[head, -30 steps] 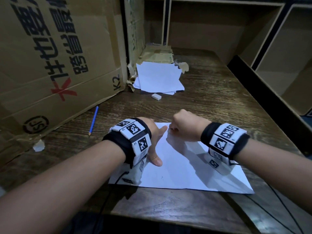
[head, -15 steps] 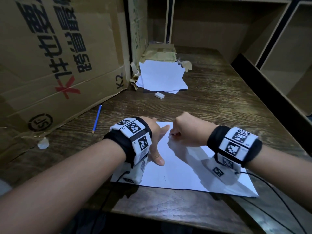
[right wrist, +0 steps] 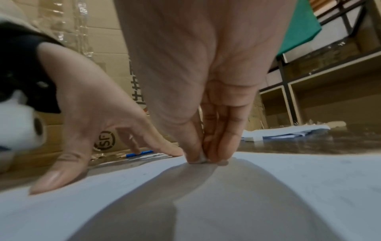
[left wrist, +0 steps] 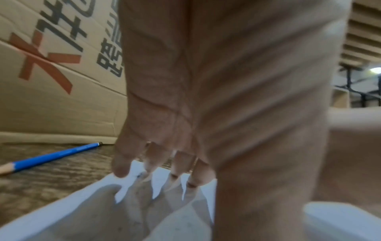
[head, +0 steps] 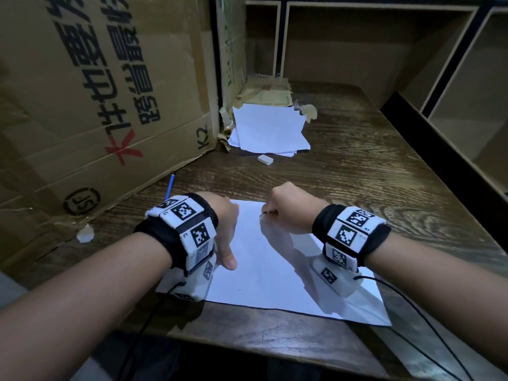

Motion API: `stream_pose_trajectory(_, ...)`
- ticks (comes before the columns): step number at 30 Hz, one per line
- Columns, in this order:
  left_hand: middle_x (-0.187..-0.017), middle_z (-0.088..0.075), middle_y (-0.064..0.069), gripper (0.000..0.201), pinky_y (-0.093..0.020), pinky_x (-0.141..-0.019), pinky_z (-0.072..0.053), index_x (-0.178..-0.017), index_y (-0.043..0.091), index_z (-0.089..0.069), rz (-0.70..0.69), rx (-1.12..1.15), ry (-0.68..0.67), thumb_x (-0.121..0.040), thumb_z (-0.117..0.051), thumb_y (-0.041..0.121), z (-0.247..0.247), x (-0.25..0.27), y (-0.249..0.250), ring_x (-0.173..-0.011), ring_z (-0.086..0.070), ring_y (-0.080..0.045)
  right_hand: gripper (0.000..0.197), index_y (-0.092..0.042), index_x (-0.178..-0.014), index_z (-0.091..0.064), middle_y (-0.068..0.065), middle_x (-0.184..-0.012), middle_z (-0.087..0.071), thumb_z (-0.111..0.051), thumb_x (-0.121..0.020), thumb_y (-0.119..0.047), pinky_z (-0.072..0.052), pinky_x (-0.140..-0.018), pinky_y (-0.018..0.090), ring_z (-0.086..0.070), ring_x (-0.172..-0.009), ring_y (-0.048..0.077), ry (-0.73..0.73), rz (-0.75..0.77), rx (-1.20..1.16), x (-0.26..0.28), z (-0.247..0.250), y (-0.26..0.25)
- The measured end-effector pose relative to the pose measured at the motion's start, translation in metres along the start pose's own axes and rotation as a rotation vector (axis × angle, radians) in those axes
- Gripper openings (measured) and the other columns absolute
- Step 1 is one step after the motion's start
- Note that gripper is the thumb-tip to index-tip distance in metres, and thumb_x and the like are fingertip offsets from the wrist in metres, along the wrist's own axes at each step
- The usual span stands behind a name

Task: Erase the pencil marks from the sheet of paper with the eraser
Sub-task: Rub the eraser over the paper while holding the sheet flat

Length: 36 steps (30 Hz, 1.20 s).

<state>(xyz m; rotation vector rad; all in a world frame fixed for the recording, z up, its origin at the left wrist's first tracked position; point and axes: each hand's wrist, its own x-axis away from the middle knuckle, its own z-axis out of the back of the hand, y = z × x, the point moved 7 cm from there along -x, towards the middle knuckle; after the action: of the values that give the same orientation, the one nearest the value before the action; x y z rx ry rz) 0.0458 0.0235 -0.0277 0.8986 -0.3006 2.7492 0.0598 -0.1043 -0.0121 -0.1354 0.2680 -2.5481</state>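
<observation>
A white sheet of paper (head: pixel 264 259) lies on the dark wooden desk (head: pixel 357 166) in front of me. My left hand (head: pixel 226 229) lies flat with spread fingers (left wrist: pixel 121 168) on the sheet's left part, thumb stretched toward me. My right hand (head: pixel 270 213) is curled near the sheet's far edge and pinches a small white eraser (right wrist: pixel 201 159), whose tip touches the paper (right wrist: pixel 288 179). Faint pencil marks show on the sheet in the head view.
A second white eraser (head: pixel 265 160) lies beyond, in front of a stack of white papers (head: pixel 269 130). A blue pencil (head: pixel 171 185) rests left of my left hand, beside a big cardboard box (head: pixel 90 92). Shelving (head: pixel 453 119) borders the desk's right side.
The right hand has shifted slightly to the right along the sheet's far edge with the eraser. My left hand stays pressed on the paper.
</observation>
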Motion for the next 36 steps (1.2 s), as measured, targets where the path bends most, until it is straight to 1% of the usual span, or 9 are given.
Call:
stream_pose_trajectory(2, -0.133, -0.062, -0.004, 0.1, -0.037, -0.091, -0.053, -0.134, 0.013, -0.056, -0.066, 0.043, 0.094, -0.059, -0.076, 0.077, 0.005, -0.003, 0.005, -0.107, -0.062, -0.02, 0.029, -0.003, -0.059, -0.05, 0.008, -0.056, -0.042, -0.053, -0.087, -0.013, -0.032, -0.05, 0.03, -0.04, -0.057, 0.028, -0.003, -0.014, 0.047, 0.0, -0.002, 0.0)
stream_pose_trajectory(7, -0.167, -0.017, 0.003, 0.14, -0.042, -0.11, -0.038, -0.158, 0.019, -0.017, -0.137, 0.117, 0.182, -0.047, -0.059, 0.093, -0.008, -0.013, 0.012, -0.145, -0.034, -0.023, 0.036, -0.009, -0.056, -0.052, 0.005, -0.055, -0.044, -0.055, -0.09, -0.02, -0.045, -0.053, 0.034, -0.049, -0.056, 0.03, -0.001, 0.02, 0.084, 0.002, -0.002, -0.008)
stream_pose_trajectory(10, -0.168, -0.002, 0.007, 0.105, -0.041, -0.11, -0.039, -0.147, 0.011, -0.038, -0.158, 0.098, 0.167, -0.071, -0.067, 0.078, -0.007, -0.01, 0.014, -0.146, -0.032, -0.024, 0.042, -0.012, -0.052, -0.047, 0.004, -0.055, -0.042, -0.058, -0.091, -0.025, -0.031, -0.048, 0.027, -0.041, -0.053, 0.024, -0.041, 0.104, 0.111, 0.013, -0.008, -0.022)
stream_pose_trajectory(13, -0.168, -0.003, 0.007, 0.092, -0.036, -0.102, -0.044, -0.138, 0.008, -0.048, -0.159, 0.025, 0.161, -0.076, -0.067, 0.073, -0.002, -0.004, 0.02, -0.137, -0.044, -0.024, 0.034, -0.008, -0.063, -0.064, 0.009, -0.059, -0.054, -0.059, -0.089, -0.029, -0.031, -0.051, 0.029, -0.044, -0.058, 0.025, -0.086, 0.192, 0.115, 0.019, -0.01, -0.026)
stream_pose_trajectory(20, -0.166, -0.014, 0.003, 0.089, -0.031, -0.089, -0.042, -0.142, 0.008, -0.043, -0.136, 0.045, 0.173, -0.08, -0.067, 0.068, 0.001, -0.002, 0.021, -0.13, -0.047, -0.023, 0.043, -0.012, -0.049, -0.04, 0.004, -0.049, -0.038, -0.058, -0.087, -0.02, -0.037, -0.05, 0.029, -0.038, -0.048, 0.023, -0.007, 0.092, 0.096, 0.002, -0.001, -0.012)
stream_pose_trajectory(23, -0.168, -0.001, 0.002, 0.102, -0.032, -0.099, -0.04, -0.155, 0.012, -0.023, -0.14, 0.038, 0.164, -0.081, -0.065, 0.069, -0.001, -0.006, 0.021, -0.141, -0.037, -0.024, 0.036, -0.007, -0.059, -0.059, 0.004, -0.051, -0.045, -0.061, -0.089, -0.026, -0.031, -0.049, 0.023, -0.036, -0.048, 0.018, -0.092, 0.174, 0.085, 0.018, -0.009, -0.026)
stream_pose_trajectory(26, -0.167, 0.013, 0.005, 0.114, -0.036, -0.113, -0.034, -0.161, 0.015, -0.001, -0.133, 0.014, 0.128, -0.082, -0.061, 0.071, -0.001, -0.008, 0.022, -0.148, -0.028, -0.022, 0.032, -0.009, -0.057, -0.057, 0.008, -0.054, -0.049, -0.058, -0.086, -0.022, -0.047, -0.055, 0.037, -0.045, -0.054, 0.027, -0.05, 0.091, 0.091, 0.005, 0.0, -0.008)
stream_pose_trajectory(31, -0.168, -0.001, 0.0, 0.119, -0.033, -0.105, -0.04, -0.161, 0.02, -0.002, -0.111, 0.077, 0.114, -0.076, -0.067, 0.073, -0.004, -0.016, 0.017, -0.142, -0.039, -0.023, 0.037, -0.01, -0.056, -0.056, 0.001, -0.051, -0.043, -0.061, -0.088, -0.026, -0.04, -0.054, 0.031, -0.043, -0.049, 0.019, -0.063, 0.087, 0.085, 0.01, -0.004, -0.024)
stream_pose_trajectory(36, -0.166, 0.018, 0.006, 0.119, -0.035, -0.112, -0.035, -0.16, 0.021, 0.008, -0.118, 0.046, 0.093, -0.08, -0.061, 0.075, -0.006, -0.02, 0.018, -0.149, -0.026, -0.023, 0.031, -0.01, -0.058, -0.061, 0.004, -0.052, -0.048, -0.059, -0.086, -0.023, -0.043, -0.055, 0.034, -0.044, -0.053, 0.024, -0.115, 0.105, 0.101, 0.013, 0.0, -0.018)
